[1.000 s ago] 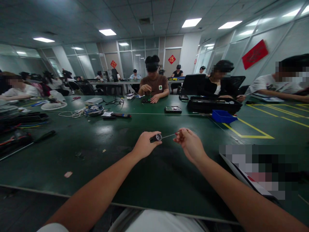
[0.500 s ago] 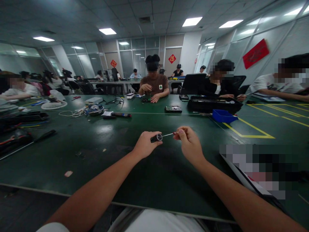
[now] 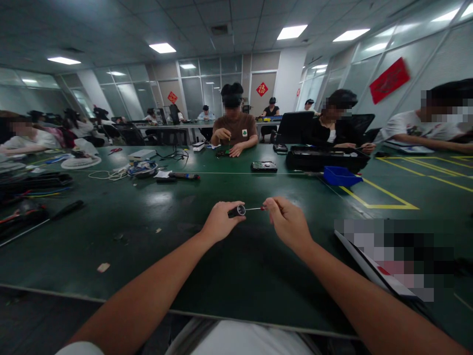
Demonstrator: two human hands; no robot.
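Note:
Above the green table, my left hand is closed round a small dark cylindrical part, whose round end with a pale rim faces right. My right hand pinches the reddish handle of a thin screwdriver. Its metal shaft runs level to the left and its tip meets the round end of the part; whether it sits in a screw is too small to tell. Most of the handle is hidden by my right fingers.
A blue bin and a long black casing stand at the back right. Nearer on the right lies a blurred white-edged object. Cables and a black tool lie back left. A person works opposite.
My right hand has turned over the screwdriver handle, its fingers now curled further round it. The shaft has swung from slightly slanted to nearly level. My left hand keeps its hold.

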